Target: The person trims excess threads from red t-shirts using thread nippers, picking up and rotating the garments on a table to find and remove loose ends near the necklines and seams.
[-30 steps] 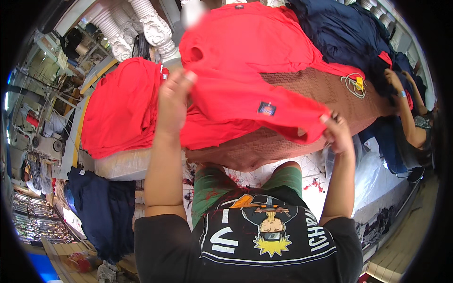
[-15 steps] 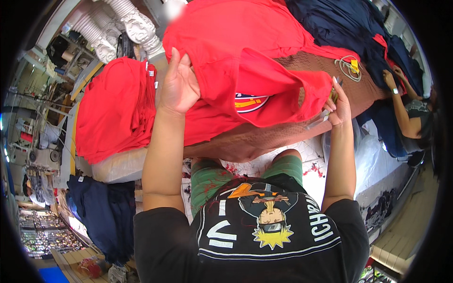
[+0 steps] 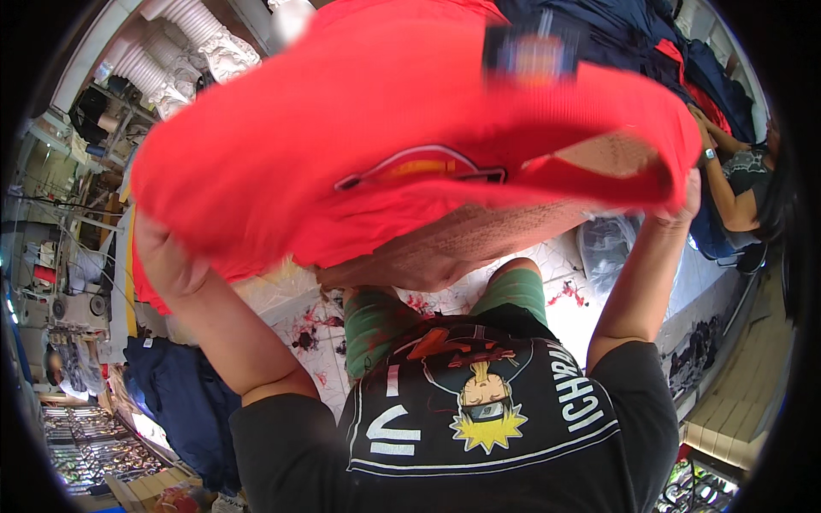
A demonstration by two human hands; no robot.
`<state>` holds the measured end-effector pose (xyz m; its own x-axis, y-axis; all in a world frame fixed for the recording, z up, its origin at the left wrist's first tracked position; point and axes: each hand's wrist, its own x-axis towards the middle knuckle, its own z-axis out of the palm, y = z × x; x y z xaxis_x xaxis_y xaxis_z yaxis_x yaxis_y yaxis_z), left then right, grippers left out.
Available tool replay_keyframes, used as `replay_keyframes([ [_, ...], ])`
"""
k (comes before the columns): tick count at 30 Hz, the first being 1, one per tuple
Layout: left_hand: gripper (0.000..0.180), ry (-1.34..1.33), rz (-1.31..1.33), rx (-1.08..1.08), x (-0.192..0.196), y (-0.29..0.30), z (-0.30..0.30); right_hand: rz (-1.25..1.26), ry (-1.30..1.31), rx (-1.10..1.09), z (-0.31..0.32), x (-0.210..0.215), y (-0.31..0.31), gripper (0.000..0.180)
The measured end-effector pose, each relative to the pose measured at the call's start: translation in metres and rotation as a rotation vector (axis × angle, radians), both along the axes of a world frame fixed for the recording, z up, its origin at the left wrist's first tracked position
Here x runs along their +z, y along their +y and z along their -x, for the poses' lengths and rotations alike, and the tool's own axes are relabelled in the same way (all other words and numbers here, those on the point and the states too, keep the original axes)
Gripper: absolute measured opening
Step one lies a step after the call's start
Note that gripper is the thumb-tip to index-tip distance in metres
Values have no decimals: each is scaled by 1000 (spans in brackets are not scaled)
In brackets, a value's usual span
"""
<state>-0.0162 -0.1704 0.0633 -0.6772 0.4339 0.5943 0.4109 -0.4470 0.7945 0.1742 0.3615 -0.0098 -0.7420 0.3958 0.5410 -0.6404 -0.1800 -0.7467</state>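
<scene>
A red shirt [image 3: 342,111], blurred by motion, spans the space between my raised hands. It bears a yellow-and-dark emblem [image 3: 428,162], and a dark label [image 3: 534,56] shows at its ribbed edge. My right hand [image 3: 687,203] is closed on the right end of the band, beside the gaping opening; its fingertips are behind the cloth. At the other end, my left hand [image 3: 178,259] is under the shirt's left part, its fingers covered by red cloth and smeared. Whether they grip cannot be made out.
A brown textured cloth [image 3: 462,248] covers the table below the shirt. Dark navy garments [image 3: 633,30] lie at the back right, where a co-worker's arm [image 3: 727,192] reaches in. More navy cloth [image 3: 184,402] hangs at the left. Thread scraps [image 3: 566,295] litter the tiled floor.
The shirt has been lifted and spread wider, its label coming into view. My left hand has moved left and down under the cloth; my right has moved right. The small tool seen at my right hand is now hidden.
</scene>
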Motion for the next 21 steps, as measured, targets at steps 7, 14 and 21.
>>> replay_keyframes([
  [7, 49, -110, 320, 191, 19, 10, 77, -485, -369, -263, 110, 35, 4, 45],
  [14, 32, 289, 699, 286, -105, 147, -42, -953, -1047, -589, 148, -104, 0, 40],
  [21, 57, -2, 1098, -999, -244, 257, -141, -1061, -799, -946, 128, -163, -32, 26],
])
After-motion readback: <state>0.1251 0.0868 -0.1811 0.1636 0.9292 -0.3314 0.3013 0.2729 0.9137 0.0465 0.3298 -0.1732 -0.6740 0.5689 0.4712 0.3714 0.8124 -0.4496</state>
